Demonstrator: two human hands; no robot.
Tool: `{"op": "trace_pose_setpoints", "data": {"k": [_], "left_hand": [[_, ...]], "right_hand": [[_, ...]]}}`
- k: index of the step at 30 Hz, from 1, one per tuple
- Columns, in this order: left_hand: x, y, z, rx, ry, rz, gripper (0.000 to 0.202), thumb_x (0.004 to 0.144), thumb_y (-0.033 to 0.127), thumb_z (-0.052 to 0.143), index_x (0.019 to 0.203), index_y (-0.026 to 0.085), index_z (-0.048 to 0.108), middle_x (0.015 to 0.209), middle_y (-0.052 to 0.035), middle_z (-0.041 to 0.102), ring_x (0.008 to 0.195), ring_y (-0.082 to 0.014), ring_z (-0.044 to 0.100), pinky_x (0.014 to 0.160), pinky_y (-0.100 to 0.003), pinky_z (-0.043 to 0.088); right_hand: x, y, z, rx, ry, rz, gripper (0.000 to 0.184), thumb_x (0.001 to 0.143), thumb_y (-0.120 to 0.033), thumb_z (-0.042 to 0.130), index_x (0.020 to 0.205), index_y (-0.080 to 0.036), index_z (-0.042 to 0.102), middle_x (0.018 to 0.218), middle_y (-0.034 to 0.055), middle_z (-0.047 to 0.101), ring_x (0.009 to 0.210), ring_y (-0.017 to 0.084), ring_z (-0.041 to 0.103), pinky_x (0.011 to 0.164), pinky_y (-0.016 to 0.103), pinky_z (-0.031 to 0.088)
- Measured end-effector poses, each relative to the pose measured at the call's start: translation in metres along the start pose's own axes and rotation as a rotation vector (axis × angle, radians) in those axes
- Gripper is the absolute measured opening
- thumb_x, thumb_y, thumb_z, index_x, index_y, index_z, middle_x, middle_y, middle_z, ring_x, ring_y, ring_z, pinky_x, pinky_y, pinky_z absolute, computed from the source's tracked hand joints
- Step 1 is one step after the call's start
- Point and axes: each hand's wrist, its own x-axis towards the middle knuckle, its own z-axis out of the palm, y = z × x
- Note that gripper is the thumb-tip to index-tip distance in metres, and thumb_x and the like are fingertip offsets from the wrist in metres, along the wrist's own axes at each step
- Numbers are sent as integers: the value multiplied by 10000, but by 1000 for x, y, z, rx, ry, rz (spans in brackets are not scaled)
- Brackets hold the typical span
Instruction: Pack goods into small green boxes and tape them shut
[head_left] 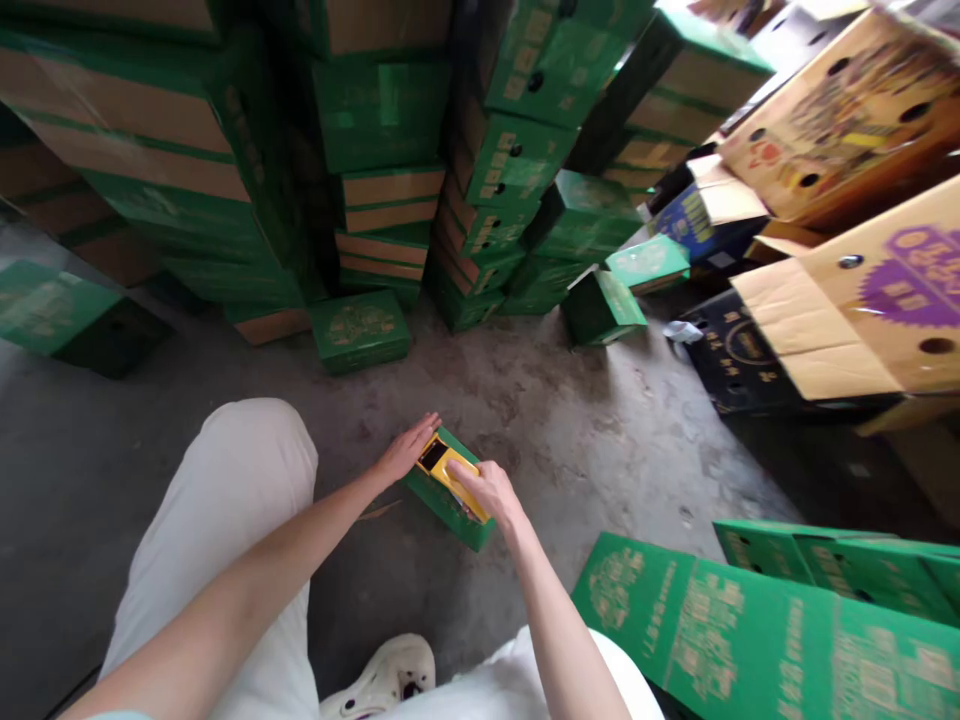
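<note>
On green box (442,500): left hand (405,450) flat, fingers spread, steadying; right hand (487,487) curled around yellow tool (448,467).

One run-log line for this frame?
left hand: flat on green box | right hand: holding yellow tool on box | floor: concrete

My right hand (487,487) covers part of the yellow tool (448,467), so I can't tell how its fingers grip it. The small green box (450,503) underneath is mostly hidden by both hands. Print on the flattened green cartons (750,630), cut off by the lower edge, is too blurred to read.
</note>
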Motion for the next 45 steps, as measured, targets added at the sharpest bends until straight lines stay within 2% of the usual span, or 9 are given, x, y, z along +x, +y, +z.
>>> {"op": "trace_pose_setpoints", "data": {"k": [5, 10, 13, 16, 23, 29, 34, 39, 45], "left_hand": [[-7, 2, -2, 189, -158, -72, 638, 1075, 511, 69, 1663, 315, 219, 1716, 24, 237, 1614, -192, 36, 1294, -545, -35], [-7, 0, -4, 367, -199, -61, 619, 1081, 498, 33, 1679, 339, 54, 1734, 29, 160, 1615, -216, 13, 1282, -606, 17], [-17, 0, -2, 591, -183, 74, 665, 1082, 540, 123, 1685, 280, 14, 1729, -31, 198, 1618, -253, 15, 1279, -611, 5], [-32, 3, 6, 835, -203, 282, 836, 1016, 714, 271, 1685, 233, 128, 1739, -96, 130, 1616, -310, 36, 1280, -579, -36], [-47, 14, 56, 1000, -372, 556, 1217, 830, 927, 372, 1673, 88, 113, 1729, -184, 119, 1612, -340, 50, 1290, -496, 2], [-42, 14, 60, 1002, -409, 562, 1193, 843, 905, 408, 1672, 93, 129, 1726, -186, 146, 1608, -337, 93, 1287, -492, 39], [-43, 15, 57, 1020, -415, 553, 1209, 803, 898, 508, 1676, 140, 153, 1729, -180, 129, 1607, -348, 96, 1286, -511, 45], [-58, 23, 92, 1083, -415, 545, 1253, 734, 755, 744, 1681, 207, 133, 1739, -164, 32, 1608, -378, -1, 1275, -578, 21], [-69, 26, 117, 1115, -470, 565, 1186, 845, 578, 713, 1678, 139, -6, 1738, -148, 56, 1616, -290, -48, 1294, -517, 0]], "right_hand": [[-13, 4, -8, 26, -57, -33, 540, 857, -688, 635, 757, -160, 694, 580, 72, 705, 501, 198, 689, 461, 209, 484], [-40, 58, -33, 1, -26, 63, 523, 877, -654, 604, 708, -162, 641, 582, 64, 691, 525, 210, 694, 434, 210, 453], [-52, 88, -42, -27, 33, 86, 503, 892, -621, 585, 693, -161, 627, 590, 62, 687, 551, 204, 690, 443, 206, 436], [-55, 97, -42, -30, 32, 72, 510, 896, -626, 572, 704, -158, 642, 600, 58, 687, 538, 194, 675, 449, 210, 432], [-47, 102, -37, 33, 3, 78, 495, 886, -625, 566, 736, -162, 658, 630, 56, 690, 534, 190, 666, 450, 215, 422], [-48, 142, -53, -185, 36, -40, 559, 849, -678, 599, 684, -149, 673, 639, 43, 645, 598, 153, 597, 472, 219, 307], [-58, 166, -63, -215, 66, 21, 577, 864, -676, 567, 695, -139, 695, 662, 46, 628, 623, 150, 567, 495, 232, 292], [-62, 166, -60, -196, 60, 13, 573, 862, -678, 572, 705, -143, 701, 641, 40, 627, 595, 143, 562, 494, 232, 296], [-68, 180, -60, -112, 33, -77, 579, 859, -703, 579, 706, -153, 677, 616, 12, 599, 577, 130, 519, 489, 226, 278]]}}
